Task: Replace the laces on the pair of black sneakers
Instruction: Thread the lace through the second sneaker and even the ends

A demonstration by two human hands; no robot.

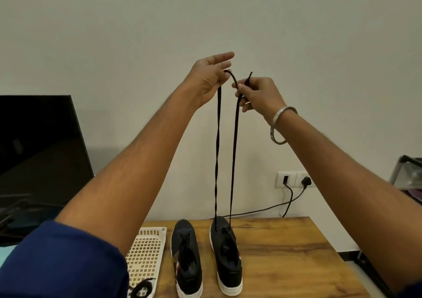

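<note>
Two black sneakers with white soles stand side by side on the wooden table (285, 252). The left sneaker (186, 257) is laced. From the front eyelets of the right sneaker (226, 254) a black lace (217, 149) rises in two long strands, pulled up high in front of the wall. My left hand (206, 78) pinches the left strand near its top. My right hand (258, 94) pinches the right strand, and the lace tip sticks up above its fingers. Both arms are raised and stretched forward.
A white mesh basket (146, 256) lies left of the sneakers with a coiled black lace (142, 287) at its near end. A dark screen (38, 151) stands at the left. A wall socket (294, 179) with black cables sits behind the table. A metal rack (408, 174) is at the right edge.
</note>
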